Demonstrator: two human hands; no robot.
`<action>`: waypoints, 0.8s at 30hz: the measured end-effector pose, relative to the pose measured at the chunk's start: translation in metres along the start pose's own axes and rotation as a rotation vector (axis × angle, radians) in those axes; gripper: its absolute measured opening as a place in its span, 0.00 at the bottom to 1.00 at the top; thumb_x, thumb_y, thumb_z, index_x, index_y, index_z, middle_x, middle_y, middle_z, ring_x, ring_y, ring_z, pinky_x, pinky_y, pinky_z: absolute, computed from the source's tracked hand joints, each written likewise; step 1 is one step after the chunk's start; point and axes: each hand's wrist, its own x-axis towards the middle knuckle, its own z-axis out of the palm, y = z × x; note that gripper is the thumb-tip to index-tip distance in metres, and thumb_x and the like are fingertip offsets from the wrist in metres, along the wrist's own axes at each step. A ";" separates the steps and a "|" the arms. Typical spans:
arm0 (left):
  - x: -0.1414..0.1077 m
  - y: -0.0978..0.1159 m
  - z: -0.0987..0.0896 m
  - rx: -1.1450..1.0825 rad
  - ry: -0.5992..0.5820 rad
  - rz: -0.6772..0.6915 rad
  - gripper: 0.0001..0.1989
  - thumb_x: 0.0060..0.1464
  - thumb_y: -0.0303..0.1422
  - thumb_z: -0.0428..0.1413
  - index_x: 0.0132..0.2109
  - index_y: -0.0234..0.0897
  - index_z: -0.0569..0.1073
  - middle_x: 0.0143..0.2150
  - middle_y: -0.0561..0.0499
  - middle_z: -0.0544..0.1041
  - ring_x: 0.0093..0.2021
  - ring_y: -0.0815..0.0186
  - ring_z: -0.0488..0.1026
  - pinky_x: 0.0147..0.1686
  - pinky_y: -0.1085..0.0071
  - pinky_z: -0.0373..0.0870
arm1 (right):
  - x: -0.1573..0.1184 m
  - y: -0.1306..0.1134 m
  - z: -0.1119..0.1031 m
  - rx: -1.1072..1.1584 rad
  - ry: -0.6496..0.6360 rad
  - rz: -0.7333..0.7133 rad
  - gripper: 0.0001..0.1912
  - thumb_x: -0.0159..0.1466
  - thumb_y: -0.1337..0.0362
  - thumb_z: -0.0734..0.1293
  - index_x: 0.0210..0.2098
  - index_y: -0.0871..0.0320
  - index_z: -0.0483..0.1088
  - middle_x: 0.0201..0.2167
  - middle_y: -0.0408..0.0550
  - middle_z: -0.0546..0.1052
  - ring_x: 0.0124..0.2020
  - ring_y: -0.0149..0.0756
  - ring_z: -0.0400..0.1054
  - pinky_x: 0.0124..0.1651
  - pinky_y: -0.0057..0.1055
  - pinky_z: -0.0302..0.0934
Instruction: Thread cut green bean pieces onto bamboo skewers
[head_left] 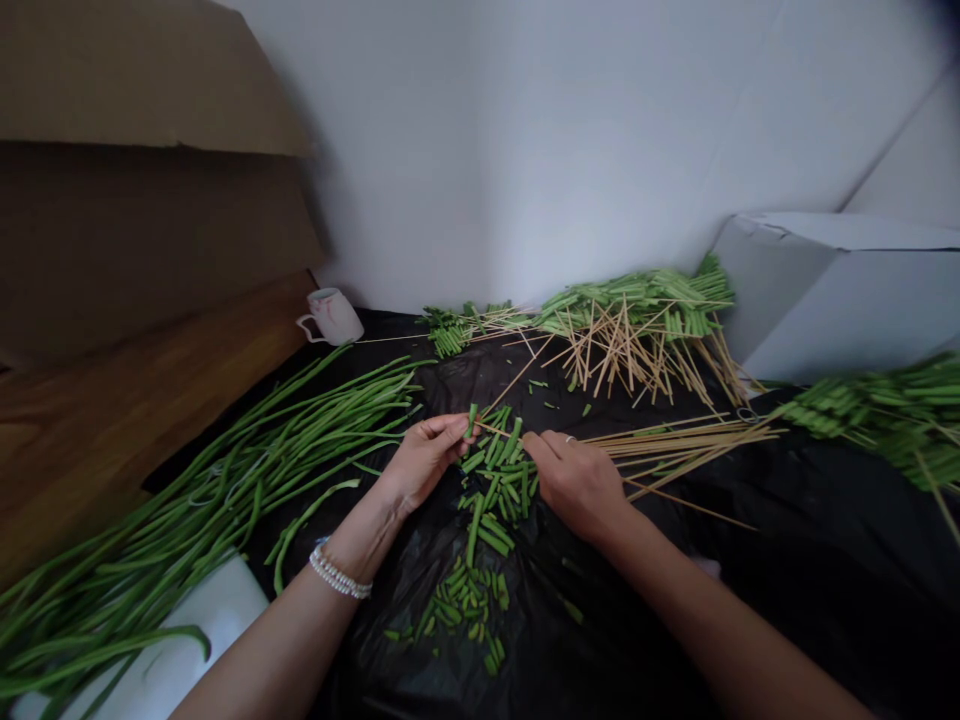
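Between thumb and fingers, my left hand (427,452) pinches a short cut piece of green bean (472,418). A thin wooden skewer (496,430) runs from that piece to my right hand (574,478), which is closed around it. The skewer's tip is at the bean piece; whether it has gone through I cannot tell. Below and between both hands lies a heap of cut bean pieces (495,475). Smaller bean scraps (465,597) are scattered nearer to me. Just right of my right hand, a bundle of bare skewers (682,446) lies flat.
Long whole beans (300,430) spread across the left, partly over a white object (202,625). Skewers loaded with bean pieces (637,300) are piled at the back, more (885,405) at right. A mug (334,316), cardboard box (150,200) and white box (840,290) surround the black plastic sheet (615,620).
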 end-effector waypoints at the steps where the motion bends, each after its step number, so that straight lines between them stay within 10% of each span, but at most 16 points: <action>1: 0.000 0.000 0.000 0.007 -0.007 -0.003 0.13 0.42 0.34 0.67 0.36 0.32 0.80 0.32 0.48 0.78 0.29 0.73 0.70 0.32 0.76 0.67 | 0.000 0.000 0.000 0.003 -0.003 0.001 0.13 0.60 0.75 0.58 0.39 0.59 0.70 0.26 0.44 0.70 0.28 0.31 0.60 0.29 0.30 0.46; 24: 0.001 -0.002 0.002 -0.148 0.037 -0.107 0.10 0.42 0.29 0.67 0.35 0.31 0.78 0.31 0.48 0.78 0.29 0.73 0.73 0.30 0.79 0.70 | 0.002 -0.003 -0.001 0.011 -0.068 0.046 0.11 0.61 0.74 0.59 0.39 0.58 0.70 0.28 0.43 0.72 0.28 0.31 0.62 0.29 0.31 0.45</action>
